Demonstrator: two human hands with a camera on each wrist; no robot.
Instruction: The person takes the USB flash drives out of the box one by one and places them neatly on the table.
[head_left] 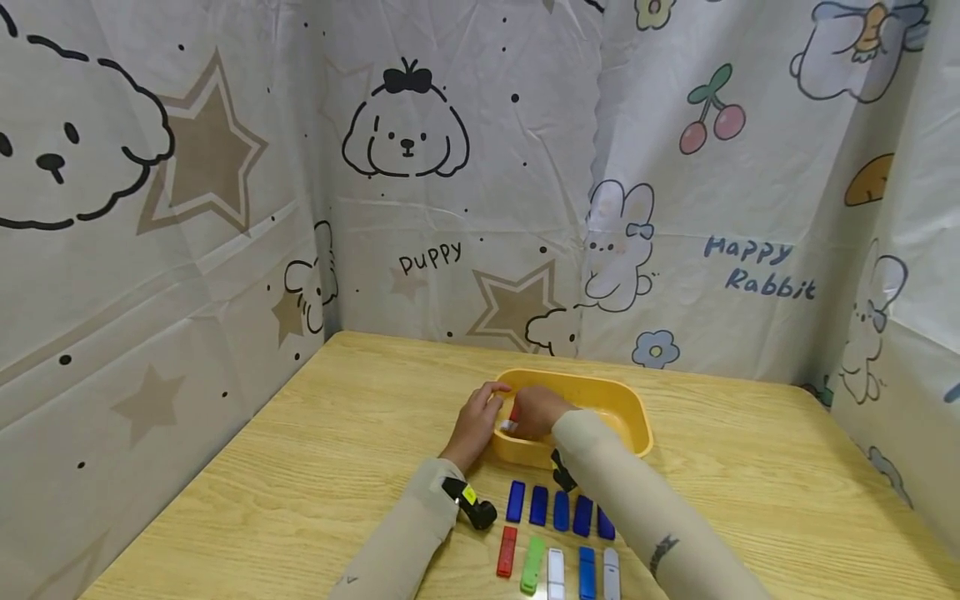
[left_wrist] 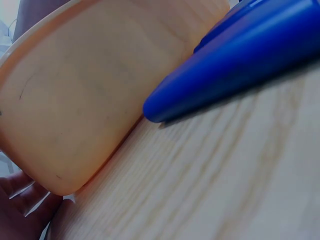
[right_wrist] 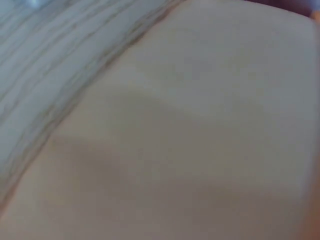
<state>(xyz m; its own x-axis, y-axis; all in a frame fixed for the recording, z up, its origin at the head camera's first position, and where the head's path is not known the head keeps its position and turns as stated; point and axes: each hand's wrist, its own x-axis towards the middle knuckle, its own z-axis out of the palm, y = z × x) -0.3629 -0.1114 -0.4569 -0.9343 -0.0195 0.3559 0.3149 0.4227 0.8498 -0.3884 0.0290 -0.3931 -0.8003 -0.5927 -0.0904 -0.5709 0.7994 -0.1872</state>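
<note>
Hands, head view: right hand [head_left: 536, 412] is seen pinching a small red-and-white piece [head_left: 511, 421] over the yellow tray [head_left: 626, 408]'s near-left corner; left hand [head_left: 477, 417] is curled on the rim beside it (equally near). Piece's axis: cannot be told.
Left wrist view: tray wall [left_wrist: 75, 100] is seen on the tabletop [left_wrist: 225, 185], a blue piece [left_wrist: 235, 60] just beside.
Right wrist view: blurred.

I sit at a light wood-grain tabletop [head_left: 315, 467] boxed in on three sides by a creased pale sheet [head_left: 525, 167]. It is printed with puppies [head_left: 406, 125], brown stars [head_left: 202, 150], a rabbit [head_left: 618, 242], cherries [head_left: 712, 117] and the words "puppy" and "Happy Rabbit". The light is even and soft.
</note>
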